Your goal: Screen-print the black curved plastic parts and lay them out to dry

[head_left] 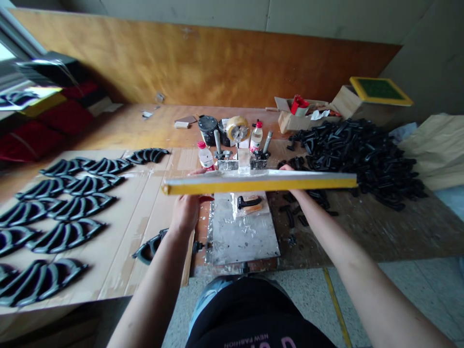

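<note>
A yellow-edged screen-printing frame (261, 183) is raised and seen edge-on, attached by a clamp (244, 162) at its back middle. My left hand (186, 209) is closed around its left part, with fingers showing above and below the edge. My right hand (293, 186) grips the frame's right part; most of its fingers are hidden behind it. Below the frame lies a scuffed metal base plate (242, 241). On that plate a black L-shaped handle-like part (249, 202) rests on a small jig (253, 209).
Rows of black fan-shaped clusters of parts (68, 237) lie on cardboard (123, 251) at left. A heap of loose black parts (355, 154) is at right. Behind stand bottles (256, 137), a black tub (208, 128), a tape roll (237, 128) and an open box (290, 121).
</note>
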Tool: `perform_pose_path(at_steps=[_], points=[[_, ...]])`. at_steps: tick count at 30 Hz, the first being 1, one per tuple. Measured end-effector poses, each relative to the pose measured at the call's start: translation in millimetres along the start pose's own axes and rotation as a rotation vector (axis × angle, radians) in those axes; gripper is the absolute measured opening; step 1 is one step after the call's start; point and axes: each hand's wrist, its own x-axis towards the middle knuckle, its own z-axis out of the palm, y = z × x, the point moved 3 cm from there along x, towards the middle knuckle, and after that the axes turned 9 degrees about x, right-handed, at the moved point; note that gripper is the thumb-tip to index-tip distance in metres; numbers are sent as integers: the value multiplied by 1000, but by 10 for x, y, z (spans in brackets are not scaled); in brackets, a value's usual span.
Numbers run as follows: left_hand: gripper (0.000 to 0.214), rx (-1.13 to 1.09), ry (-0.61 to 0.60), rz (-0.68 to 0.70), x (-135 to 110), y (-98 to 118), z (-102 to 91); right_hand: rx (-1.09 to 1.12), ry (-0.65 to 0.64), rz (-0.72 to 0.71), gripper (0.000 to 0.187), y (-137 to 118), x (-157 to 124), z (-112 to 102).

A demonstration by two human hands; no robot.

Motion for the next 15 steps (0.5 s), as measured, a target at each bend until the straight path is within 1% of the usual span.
perform_pose_path(at_steps=[1,3,4,5,6,8,9,10,11,12,13,14,15], points=[[46,-35,28,-3,51,-2,51,27,-68,-34,19,81,-133,108],[43,-103,119,-44,52,-96,140,60,-259,-207,32,115,-432,373],[42,-122,152,-90,-5,-191,189,46,-328,-300,38,83,-581,493],[43,-124,143,-171,-98,-318,252,19,-366,-376,38,27,-721,591],[44,-114,87,-283,-222,-468,329,-16,-360,-426,33,-49,-849,661],[48,-90,-102,-536,-532,-783,497,-61,-279,-472,19,-251,-1090,742],[50,-99,-182,-631,-687,-918,564,-69,-246,-503,14,-370,-1216,771],[51,-123,-217,-689,-819,-1028,602,-69,-243,-558,12,-493,-1347,803],[50,-152,-210,-718,-920,-1116,600,-62,-273,-635,13,-604,-1477,837],[47,-170,-180,-725,-987,-1187,554,-48,-330,-714,15,-685,-1595,866],[45,-167,-141,-721,-1026,-1246,455,-30,-392,-770,16,-719,-1683,876],[44,-136,-93,-706,-1044,-1299,298,-16,-430,-776,16,-693,-1725,856],[43,-80,-31,-688,-1049,-1352,79,-18,-424,-719,16,-600,-1712,800]])
